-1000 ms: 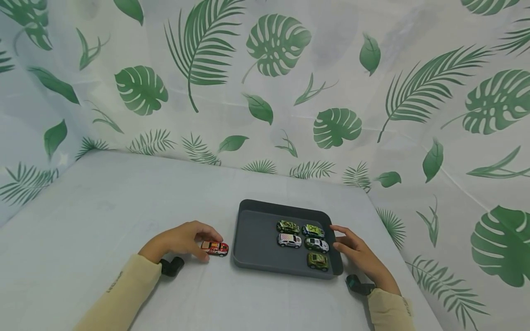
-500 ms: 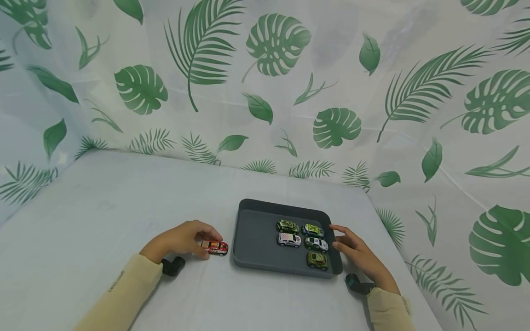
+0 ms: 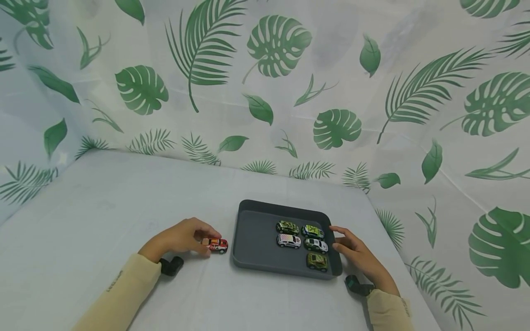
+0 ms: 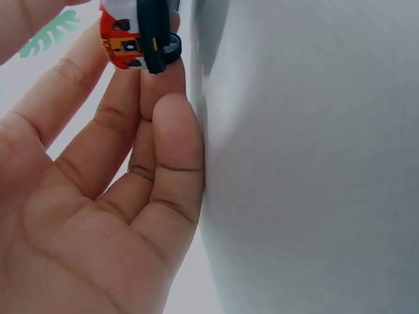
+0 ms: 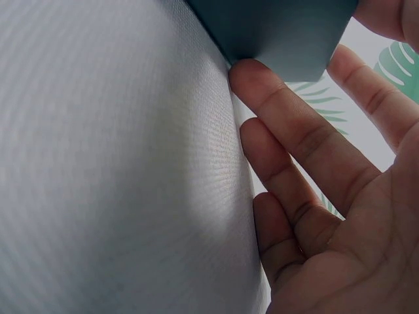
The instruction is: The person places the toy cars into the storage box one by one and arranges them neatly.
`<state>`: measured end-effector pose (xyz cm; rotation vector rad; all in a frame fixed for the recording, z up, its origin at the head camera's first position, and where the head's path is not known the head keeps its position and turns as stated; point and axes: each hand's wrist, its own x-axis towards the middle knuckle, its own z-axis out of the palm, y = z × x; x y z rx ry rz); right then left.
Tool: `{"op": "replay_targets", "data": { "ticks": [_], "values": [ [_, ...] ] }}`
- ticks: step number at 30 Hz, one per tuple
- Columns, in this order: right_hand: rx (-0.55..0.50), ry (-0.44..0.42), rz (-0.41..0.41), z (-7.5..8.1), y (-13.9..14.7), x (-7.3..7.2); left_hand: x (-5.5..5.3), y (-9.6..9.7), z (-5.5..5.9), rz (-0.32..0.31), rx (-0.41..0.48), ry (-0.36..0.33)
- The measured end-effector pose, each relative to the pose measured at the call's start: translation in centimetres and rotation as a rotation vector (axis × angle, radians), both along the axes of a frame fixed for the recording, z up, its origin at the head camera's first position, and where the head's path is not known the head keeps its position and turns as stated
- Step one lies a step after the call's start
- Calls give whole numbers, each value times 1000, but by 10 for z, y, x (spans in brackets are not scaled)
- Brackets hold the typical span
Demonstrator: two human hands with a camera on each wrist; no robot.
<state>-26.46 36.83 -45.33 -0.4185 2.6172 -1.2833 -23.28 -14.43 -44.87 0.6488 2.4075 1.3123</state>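
My left hand [image 3: 182, 236] pinches a red toy car [image 3: 217, 245] between thumb and fingers, left of the dark grey tray [image 3: 254, 246]. In the left wrist view, the end of this car [image 4: 129, 42] shows at the fingertips, just off the white surface; the rest of it is out of frame. At the tray's right side, my right hand [image 3: 358, 255] rests with loosely extended fingers against the wall. The right wrist view shows its fingertips [image 5: 252, 75] touching the outer wall of the tray [image 5: 288, 39] low down, with other fingers on the tabletop.
Several toy cars stand in the tray's right half: a dark green one [image 3: 287, 227], a yellow-green one [image 3: 313, 231], a white one [image 3: 289, 241], a white-and-green one [image 3: 316, 245] and an olive one [image 3: 317, 261]. A leaf-print curtain [image 3: 285, 92] hangs behind the white table [image 3: 136, 197].
The red toy car and the left fingers have risen very slightly. My right hand and the tray stay in place.
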Motion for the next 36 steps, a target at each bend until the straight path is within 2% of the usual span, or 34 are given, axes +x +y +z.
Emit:
{"op": "replay_targets", "data": {
  "ticks": [13,26,36],
  "values": [
    [-2,3,0,1,-1,1,3,-11,14,102,6,-3],
    [-7,4,0,0,-1,0,2,-14,24,76,21,89],
    [-4,-11,-4,0,-1,0,9,-3,37,68,68,138]
  ]
}}
